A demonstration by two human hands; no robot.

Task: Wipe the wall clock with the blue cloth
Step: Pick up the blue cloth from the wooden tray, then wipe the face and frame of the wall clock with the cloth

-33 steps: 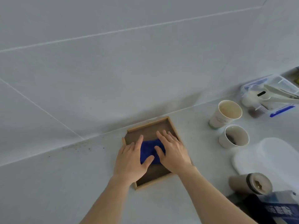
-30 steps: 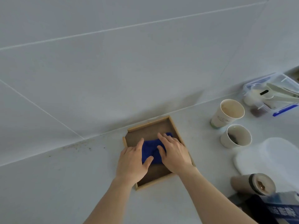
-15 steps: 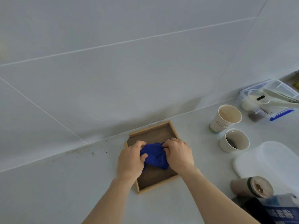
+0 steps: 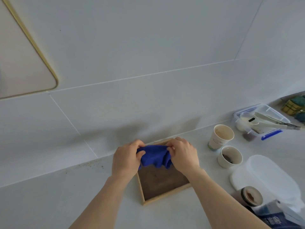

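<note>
The blue cloth (image 4: 155, 157) hangs bunched between both hands, lifted just above a shallow wooden tray (image 4: 162, 183) with a brown floor. My left hand (image 4: 127, 158) grips the cloth's left end and my right hand (image 4: 184, 156) grips its right end. High on the wall at the far left, a pale panel with a rounded gold rim (image 4: 21, 63) shows only in part; it may be the wall clock, but no face or hands are visible.
The tray lies on a white counter against a tiled wall. To the right stand two paper cups (image 4: 220, 137) (image 4: 229, 157), a clear box with blue clips (image 4: 262, 121), a white lid (image 4: 267, 176), a tipped brown tube (image 4: 251, 195) and a blue packet (image 4: 279, 217).
Both hands went from lying flat on the cloth in the tray to pinching it and lifting it up. The view tilted upward, bringing the gold-rimmed panel into sight.
</note>
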